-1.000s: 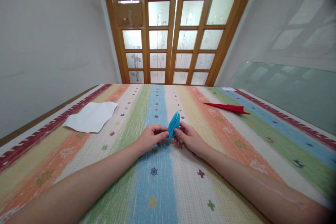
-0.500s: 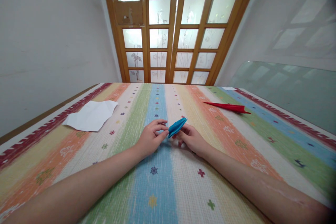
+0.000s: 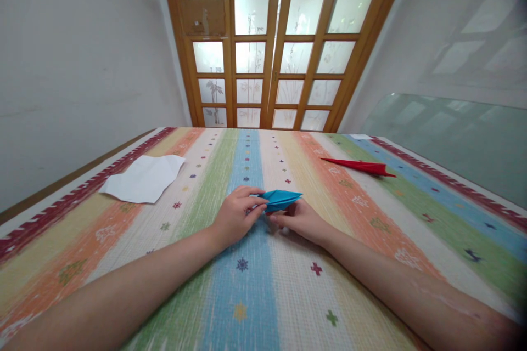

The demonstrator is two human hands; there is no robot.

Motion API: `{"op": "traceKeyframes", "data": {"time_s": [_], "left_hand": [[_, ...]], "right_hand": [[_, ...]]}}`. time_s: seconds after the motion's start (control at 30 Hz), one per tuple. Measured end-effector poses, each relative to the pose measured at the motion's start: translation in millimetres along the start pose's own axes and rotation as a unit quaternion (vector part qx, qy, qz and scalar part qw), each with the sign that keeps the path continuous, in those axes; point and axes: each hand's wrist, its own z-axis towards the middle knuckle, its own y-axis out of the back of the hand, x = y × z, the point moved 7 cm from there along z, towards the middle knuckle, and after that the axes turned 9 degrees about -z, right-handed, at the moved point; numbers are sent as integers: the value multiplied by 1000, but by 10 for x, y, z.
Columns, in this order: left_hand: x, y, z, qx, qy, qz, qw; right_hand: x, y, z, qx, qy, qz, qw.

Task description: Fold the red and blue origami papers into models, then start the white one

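Note:
A small blue folded paper piece (image 3: 282, 199), pointed at its right end, is held between both hands above the tablecloth. My left hand (image 3: 237, 213) pinches its left end between thumb and fingers. My right hand (image 3: 303, 221) is closed at its lower right side, with curled fingers partly hidden behind and under the paper. Farther right lies a red folded paper piece (image 3: 362, 166), long and narrow, its tip pointing left. To the left rests a creased white sheet of paper (image 3: 143, 179), out of reach of both hands.
A striped, patterned tablecloth (image 3: 242, 296) covers the table. At its far right edge lies a small white piece (image 3: 360, 137). A wooden door with glass panes (image 3: 263, 55) stands beyond, and a greenish glass panel (image 3: 448, 142) leans at the right wall.
The blue paper has turned from slanting up to the right to lying nearly level. My left fingers have closed over its left end, and my right hand has shifted slightly under it.

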Motion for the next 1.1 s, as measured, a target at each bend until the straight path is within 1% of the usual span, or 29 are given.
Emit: {"op": "traceKeyframes", "data": {"time_s": [0.07,0.17,0.3,0.37,0.47,0.57,0.67,0.77,0.93,1.1], "left_hand": [[-22,-19,5,9,-2,-6,1000],[-5,-71,-3,24,25,-30,999],[106,-95,-37,-2,95,-85,992],[170,-112,-49,-14,122,-129,984],[265,-157,-48,-21,155,-211,965],[341,-215,-37,-22,184,-303,935],[386,-270,-31,-18,204,-367,907],[419,-301,-34,-13,222,-393,893],[440,-317,-38,-7,236,-408,882],[451,-318,-46,-10,236,-422,875]], "right_hand": [[8,1,0,-9,4,-17,1000],[11,11,-2,-25,4,-29,999],[72,39,-14,-51,19,-32,998],[104,37,-19,-48,23,-37,998],[113,21,-17,-27,19,-23,999],[88,8,-9,-4,14,3,1000],[65,9,2,6,11,12,1000],[66,21,6,2,8,2,1000],[87,16,4,4,6,3,1000],[50,24,20,-5,2,39,999]]}}
